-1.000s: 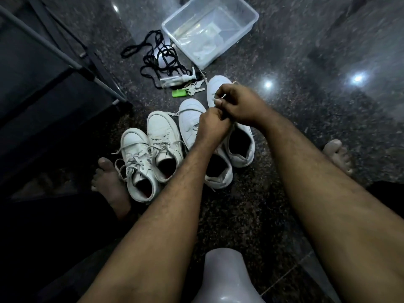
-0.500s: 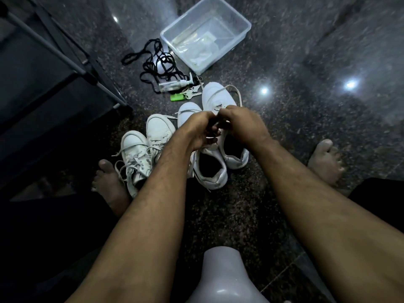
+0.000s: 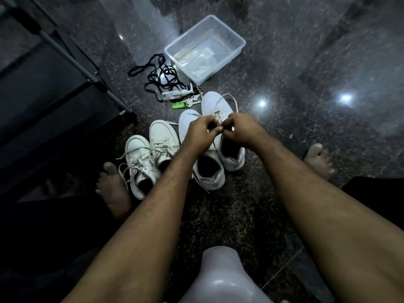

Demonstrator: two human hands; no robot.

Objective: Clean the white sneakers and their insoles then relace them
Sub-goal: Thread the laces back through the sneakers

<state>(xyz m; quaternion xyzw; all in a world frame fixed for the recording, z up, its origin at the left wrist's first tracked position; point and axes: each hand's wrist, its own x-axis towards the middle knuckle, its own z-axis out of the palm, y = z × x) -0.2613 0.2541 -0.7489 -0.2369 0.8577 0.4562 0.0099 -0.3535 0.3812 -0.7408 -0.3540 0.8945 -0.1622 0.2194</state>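
Several white sneakers stand side by side on the dark stone floor. Over the rightmost sneaker, my left hand and my right hand meet, each pinching its white lace, which loops over the toe. The sneaker beside it is partly hidden under my left wrist. Two more laced sneakers, one and another, stand at the left with loose lace ends.
A clear plastic tub sits behind the shoes. Black laces, a small white bottle, keys with a green tag lie near it. Dark rack at left. My bare feet flank the shoes; a white rounded object is below.
Both hands have moved down and nearer along the rightmost sneaker, and the lace loop over its toe has come into sight. The view has tilted slightly.
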